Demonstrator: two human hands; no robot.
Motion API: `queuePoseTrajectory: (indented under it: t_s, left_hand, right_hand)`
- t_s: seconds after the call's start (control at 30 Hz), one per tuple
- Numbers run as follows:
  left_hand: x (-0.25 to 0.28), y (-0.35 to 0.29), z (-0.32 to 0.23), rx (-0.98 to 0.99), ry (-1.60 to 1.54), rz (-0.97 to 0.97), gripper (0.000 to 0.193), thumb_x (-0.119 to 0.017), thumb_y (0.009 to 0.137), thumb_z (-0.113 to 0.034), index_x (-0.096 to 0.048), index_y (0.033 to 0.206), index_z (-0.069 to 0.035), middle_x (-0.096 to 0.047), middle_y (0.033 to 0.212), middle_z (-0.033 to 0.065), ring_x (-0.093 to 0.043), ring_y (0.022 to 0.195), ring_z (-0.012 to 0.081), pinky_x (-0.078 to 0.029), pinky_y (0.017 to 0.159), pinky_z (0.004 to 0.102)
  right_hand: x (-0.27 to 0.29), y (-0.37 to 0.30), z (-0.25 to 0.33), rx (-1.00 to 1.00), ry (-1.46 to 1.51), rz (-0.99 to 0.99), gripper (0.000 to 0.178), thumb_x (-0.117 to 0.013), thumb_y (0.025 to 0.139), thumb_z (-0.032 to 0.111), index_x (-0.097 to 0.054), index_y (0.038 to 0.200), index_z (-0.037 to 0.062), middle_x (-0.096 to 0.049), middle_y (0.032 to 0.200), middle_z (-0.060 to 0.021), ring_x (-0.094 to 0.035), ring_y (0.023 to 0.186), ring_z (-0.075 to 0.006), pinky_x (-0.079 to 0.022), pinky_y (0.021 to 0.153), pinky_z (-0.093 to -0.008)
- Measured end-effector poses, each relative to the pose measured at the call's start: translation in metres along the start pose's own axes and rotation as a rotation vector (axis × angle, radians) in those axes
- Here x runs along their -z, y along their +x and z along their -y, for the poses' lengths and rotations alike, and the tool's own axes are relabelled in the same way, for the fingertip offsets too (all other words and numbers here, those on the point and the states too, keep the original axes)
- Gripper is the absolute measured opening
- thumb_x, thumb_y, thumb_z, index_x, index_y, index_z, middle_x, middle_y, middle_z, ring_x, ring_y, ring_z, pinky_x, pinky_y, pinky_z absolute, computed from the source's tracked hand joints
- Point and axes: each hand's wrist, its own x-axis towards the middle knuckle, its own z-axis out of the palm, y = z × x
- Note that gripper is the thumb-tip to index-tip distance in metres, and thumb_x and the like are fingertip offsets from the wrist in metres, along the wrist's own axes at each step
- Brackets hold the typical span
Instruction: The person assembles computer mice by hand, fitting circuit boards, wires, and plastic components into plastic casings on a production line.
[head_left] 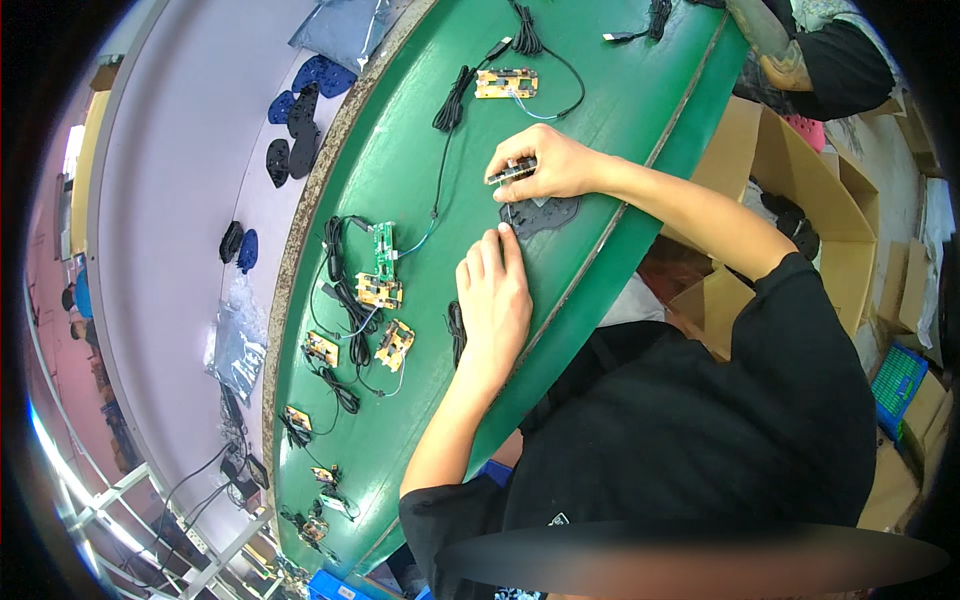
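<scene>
My right hand (553, 167) pinches a small dark circuit board (514, 171) on edge between thumb and fingers, just above the green conveyor belt (590, 90). Under and beside that hand lies a flat black plastic shell (543, 217) with an irregular outline. A thin light wire runs down from the board toward my left fingertips. My left hand (495, 295) rests with its fingers stretched out, their tips at the near-left edge of the black shell. Whether a fingertip presses the wire is too small to tell.
Yellow circuit boards (506, 84) with black cable bundles (455, 100) lie along the belt, plus a green board (384, 250). Beyond the belt's edge, a pale ledge (190, 200) bears black and blue shells (325, 75) and plastic bags. Cardboard boxes (830, 190) stand right; another person's arm (770, 45) shows upper right.
</scene>
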Motion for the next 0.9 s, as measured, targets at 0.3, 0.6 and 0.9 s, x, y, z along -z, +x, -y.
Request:
queuePoseTrajectory:
  t_s: [0.3, 0.6, 0.9]
  left_hand:
    - [-0.019, 0.026, 0.024, 0.287, -0.739, -0.189, 0.010, -0.070, 0.086, -0.005, -0.072, 0.096, -0.001, -0.065, 0.089, 0.0118, -0.064, 0.080, 0.0300, -0.051, 0.074, 0.0391]
    - [-0.019, 0.035, 0.026, 0.195, -0.749, -0.109, 0.016, -0.067, 0.086, -0.002, -0.073, 0.101, -0.002, -0.065, 0.091, 0.0123, -0.062, 0.083, 0.0298, -0.049, 0.076, 0.0386]
    - [-0.013, 0.036, 0.031, 0.212, -0.769, -0.082, 0.023, -0.067, 0.088, 0.001, -0.069, 0.111, 0.003, -0.063, 0.090, 0.0153, -0.063, 0.079, 0.0278, -0.051, 0.075, 0.0349]
  right_hand:
    - [0.007, 0.007, 0.014, -0.034, -0.009, 0.084, 0.017, -0.078, 0.081, 0.011, -0.070, 0.090, -0.0002, -0.069, 0.080, -0.0049, -0.061, 0.072, -0.0098, -0.049, 0.067, -0.0298]
    - [0.012, 0.033, 0.020, 0.022, -0.499, 0.308, 0.022, -0.078, 0.075, 0.011, -0.069, 0.090, -0.0012, -0.069, 0.084, -0.0182, -0.068, 0.081, -0.0361, -0.052, 0.071, -0.0439]
    - [-0.001, 0.049, 0.037, -0.074, -0.743, 0.413, 0.041, -0.078, 0.071, 0.017, -0.062, 0.105, 0.0022, -0.070, 0.084, -0.0174, -0.070, 0.085, -0.0379, -0.053, 0.070, -0.0480]
